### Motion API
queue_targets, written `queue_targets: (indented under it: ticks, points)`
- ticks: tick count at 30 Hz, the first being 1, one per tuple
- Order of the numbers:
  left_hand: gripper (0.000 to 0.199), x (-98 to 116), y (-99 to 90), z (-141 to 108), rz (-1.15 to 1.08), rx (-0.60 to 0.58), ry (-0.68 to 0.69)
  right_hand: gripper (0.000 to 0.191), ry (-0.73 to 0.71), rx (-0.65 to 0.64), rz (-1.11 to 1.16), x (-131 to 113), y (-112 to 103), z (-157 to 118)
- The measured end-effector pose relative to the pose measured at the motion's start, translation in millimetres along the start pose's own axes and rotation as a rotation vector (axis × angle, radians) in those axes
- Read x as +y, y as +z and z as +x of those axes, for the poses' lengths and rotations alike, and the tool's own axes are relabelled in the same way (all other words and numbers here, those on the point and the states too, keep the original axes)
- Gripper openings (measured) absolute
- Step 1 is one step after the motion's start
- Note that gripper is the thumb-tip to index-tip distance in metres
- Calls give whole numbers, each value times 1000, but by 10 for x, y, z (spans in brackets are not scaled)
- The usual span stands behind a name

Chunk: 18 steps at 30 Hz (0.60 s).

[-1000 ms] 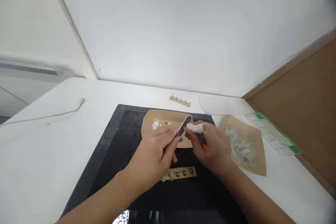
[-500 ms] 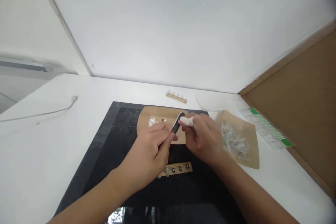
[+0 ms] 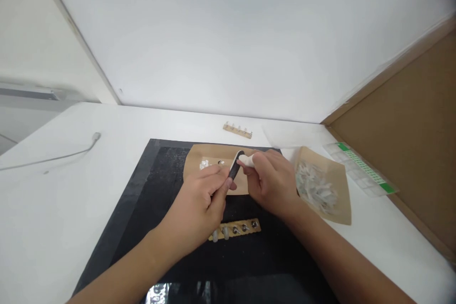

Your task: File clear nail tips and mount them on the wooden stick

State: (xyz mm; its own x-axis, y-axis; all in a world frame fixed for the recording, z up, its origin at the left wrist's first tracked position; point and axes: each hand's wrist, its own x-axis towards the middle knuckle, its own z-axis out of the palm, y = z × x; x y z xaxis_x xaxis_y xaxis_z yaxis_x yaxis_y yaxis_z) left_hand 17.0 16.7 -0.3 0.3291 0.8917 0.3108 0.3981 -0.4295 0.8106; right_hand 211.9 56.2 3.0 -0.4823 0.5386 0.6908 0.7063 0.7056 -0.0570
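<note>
White table (image 3: 89,190): under and all around the grip, running off to both sides.
Black mat (image 3: 270,256): directly below the grip, on the table.
Brown tray (image 3: 190,164): just beyond the grip, partly hidden by the hands.
Second tray (image 3: 340,183): right of the grip, holding a heap of translucent pieces (image 3: 317,190).
Clear case (image 3: 358,168): farther right, with a green-edged strip.
Left hand (image 3: 199,194): thumb and fingers closed on the dark file.
Right hand (image 3: 272,183): fingers curled beside the file; whether anything is pinched there, I cannot tell.
Near pegged strip (image 3: 245,228): on the mat, this side of the grip.
Far pegged strip (image 3: 237,131): on the table, well beyond the grip.
Dark file (image 3: 234,168): in the left grip, tilted, pale along one edge.
White finger cover (image 3: 246,160): on a right finger, just right of the file.
White bits (image 3: 204,165): in the brown tray, beyond the grip and leftward.
</note>
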Motion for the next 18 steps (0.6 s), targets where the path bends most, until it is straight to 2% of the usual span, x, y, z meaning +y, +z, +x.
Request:
queue_targets:
  ticks: [3,6,10,13,16,18]
  points:
    - [32,-7,3,1,14,5,-4,33,-34,-52,42,1,14,0]
    - [32,-5,6,4,9,11,1,32,25,6,43,-8,15,5]
    - [31,-11,-4,14,5,18,-8,31,-31,-48,119,-22,37,17]
    - [30,-27,-17,24,13,9,-28,34,17,-2,115,-19,76,23]
    - [31,-36,-27,34,25,8,-35,32,-28,-56,140,-15,101,17]
    - [31,-38,-30,40,23,6,-37,32,-19,-34,110,-18,104,7]
